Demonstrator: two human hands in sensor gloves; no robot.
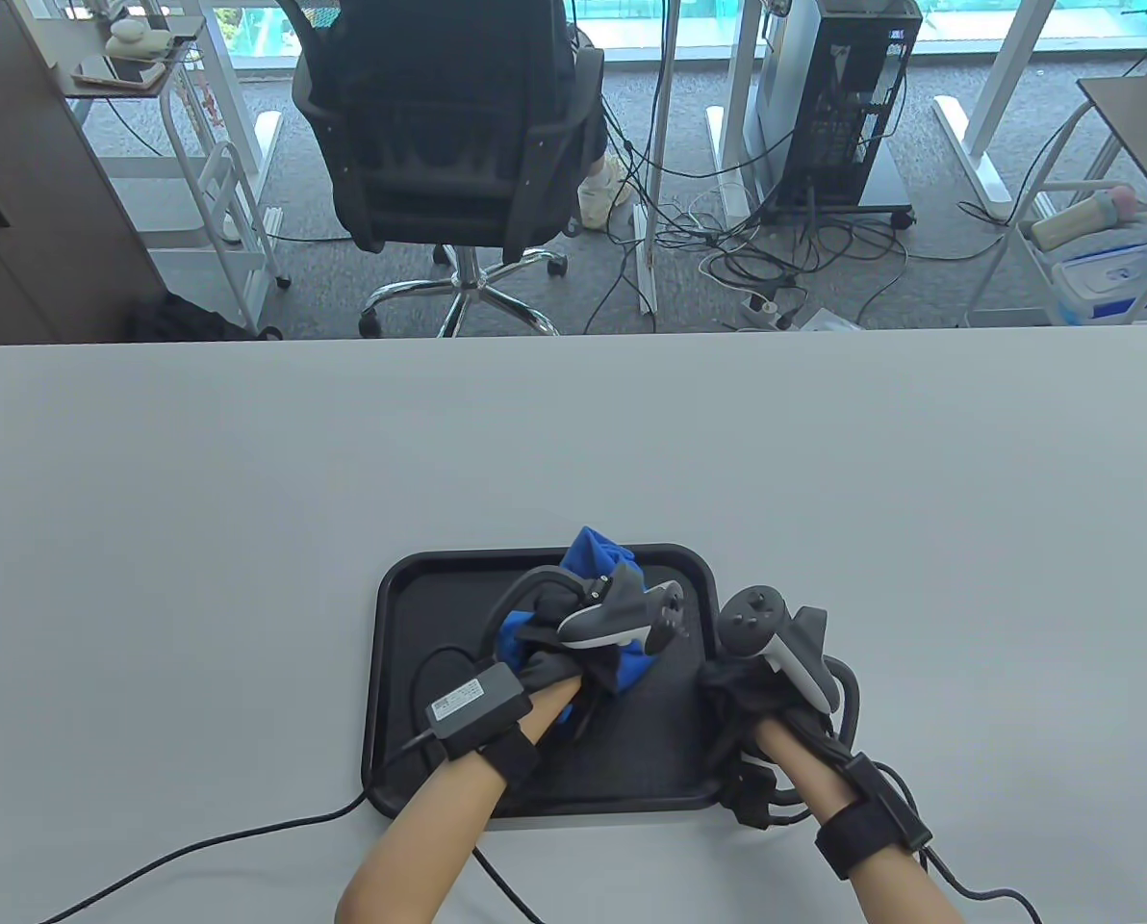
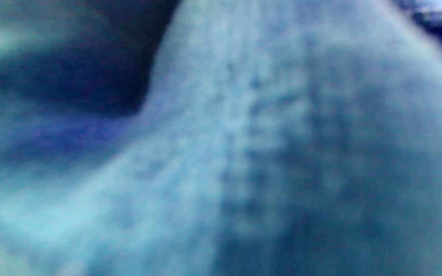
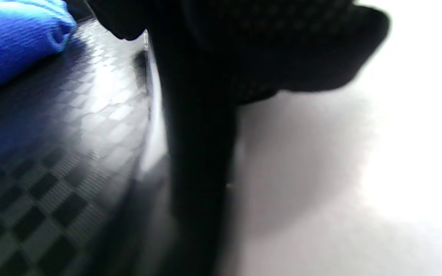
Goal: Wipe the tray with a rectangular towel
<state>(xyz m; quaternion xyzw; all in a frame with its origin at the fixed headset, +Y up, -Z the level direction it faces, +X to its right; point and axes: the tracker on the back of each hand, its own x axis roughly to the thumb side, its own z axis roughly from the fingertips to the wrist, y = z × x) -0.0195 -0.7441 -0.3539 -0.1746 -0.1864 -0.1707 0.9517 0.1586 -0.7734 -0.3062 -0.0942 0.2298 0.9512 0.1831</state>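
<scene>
My black-gloved left hand (image 1: 554,664) holds the bright blue towel (image 1: 598,558) over the black, checker-textured tray (image 1: 410,616) on the pale grey table (image 1: 246,462).

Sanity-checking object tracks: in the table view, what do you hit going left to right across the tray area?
Tray's left rim → left hand gripping the blue towel → bare tray floor → right hand at the tray's right edge → bare table.

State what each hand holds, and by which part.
The left hand grips the bunched blue towel around its middle; the right hand holds the tray by its right rim.
</scene>
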